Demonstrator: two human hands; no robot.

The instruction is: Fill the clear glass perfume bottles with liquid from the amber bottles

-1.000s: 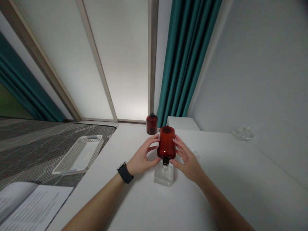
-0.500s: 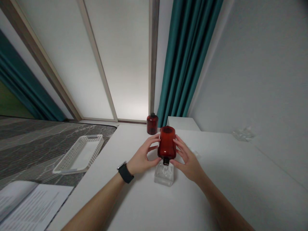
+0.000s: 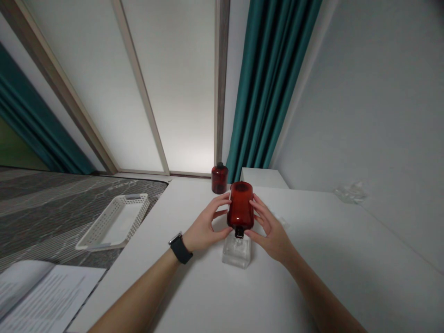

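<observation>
Between both hands a reddish-brown bottle [image 3: 240,205] is held tilted upside down, its dark neck pointing down toward me. My left hand [image 3: 210,223] grips its left side, thumb near the neck. On the other side my right hand [image 3: 270,229] grips it in the same way. Directly below the neck, a clear square container [image 3: 236,257] stands on the white table [image 3: 194,291]. Whether the neck touches the container I cannot tell. A second reddish-brown bottle [image 3: 219,179] with a dark top stands upright at the table's far edge.
A white perforated basket [image 3: 138,217] lies to the left, beyond the table edge. Near it is an open book or printed pages [image 3: 65,296]. Crumpled clear plastic [image 3: 351,193] lies at the far right by the wall. A white box-like block [image 3: 265,178] stands behind the table.
Both hands and the bottle keep the same place and tilt. The bubbly, swirling look inside the clear container has lessened.
</observation>
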